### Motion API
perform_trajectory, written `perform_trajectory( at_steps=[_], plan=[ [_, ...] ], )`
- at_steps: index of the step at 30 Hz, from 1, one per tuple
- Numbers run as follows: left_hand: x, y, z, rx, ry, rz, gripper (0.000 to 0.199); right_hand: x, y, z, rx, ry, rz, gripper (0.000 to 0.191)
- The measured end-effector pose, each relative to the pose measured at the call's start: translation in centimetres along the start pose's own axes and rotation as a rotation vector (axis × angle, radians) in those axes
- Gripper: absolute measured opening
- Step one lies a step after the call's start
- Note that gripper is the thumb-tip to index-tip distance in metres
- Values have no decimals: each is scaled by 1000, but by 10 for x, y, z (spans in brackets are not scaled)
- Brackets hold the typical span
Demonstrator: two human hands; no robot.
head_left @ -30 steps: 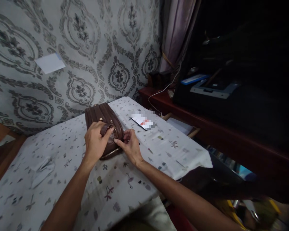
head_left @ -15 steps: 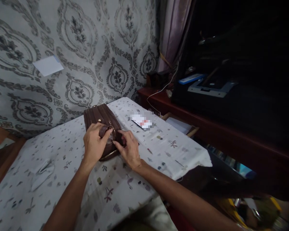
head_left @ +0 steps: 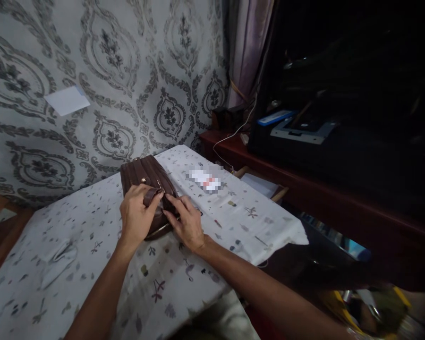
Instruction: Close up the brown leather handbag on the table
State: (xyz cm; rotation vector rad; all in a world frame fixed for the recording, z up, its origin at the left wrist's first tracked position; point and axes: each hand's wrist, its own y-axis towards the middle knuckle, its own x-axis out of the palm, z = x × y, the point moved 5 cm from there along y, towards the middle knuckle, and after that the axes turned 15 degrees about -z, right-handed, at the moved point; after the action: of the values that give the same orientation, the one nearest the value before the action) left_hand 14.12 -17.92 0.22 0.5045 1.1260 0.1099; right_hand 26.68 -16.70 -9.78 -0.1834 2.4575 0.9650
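Observation:
A brown leather bag (head_left: 140,171) with gold studs and zips lies on the patterned cloth, its long side running away from me. My left hand (head_left: 136,208) is closed on a looped brown strap (head_left: 152,194) at the bag's near part, thumb and fingers pinching it. From the right, my right hand (head_left: 187,222) grips the bag's near end, its index finger reaching close to my left fingertips and its thumb lower on the leather. A gold zip (head_left: 160,230) runs along the near edge. My fingers hide part of the bag's top.
To the right of the bag lies a blurred-out white item (head_left: 205,180) on the tablecloth (head_left: 109,226). A crumpled whitish piece (head_left: 61,252) is at left. An open drawer (head_left: 260,185) adjoins the table's right side, below a large dark screen (head_left: 357,141). Patterned wall stands behind.
My right hand's fingers have moved left over the bag, and its index finger is now nearer my left fingertips. My left hand keeps hold of the strap. The view has shifted slightly.

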Motion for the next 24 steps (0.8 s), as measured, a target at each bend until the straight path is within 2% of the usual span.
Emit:
perform_trajectory(
  at_steps=[11,17,24],
  plan=[
    [5,-10,10,97,108,53,23,-1,0,-3,-65,-16,39,40],
    [10,-16,13,212,229,90,16,-1,0,-1,-30,14,15,39],
    [14,-23,15,329,257,149,16,-3,0,-1,-46,5,31,37]
  ],
)
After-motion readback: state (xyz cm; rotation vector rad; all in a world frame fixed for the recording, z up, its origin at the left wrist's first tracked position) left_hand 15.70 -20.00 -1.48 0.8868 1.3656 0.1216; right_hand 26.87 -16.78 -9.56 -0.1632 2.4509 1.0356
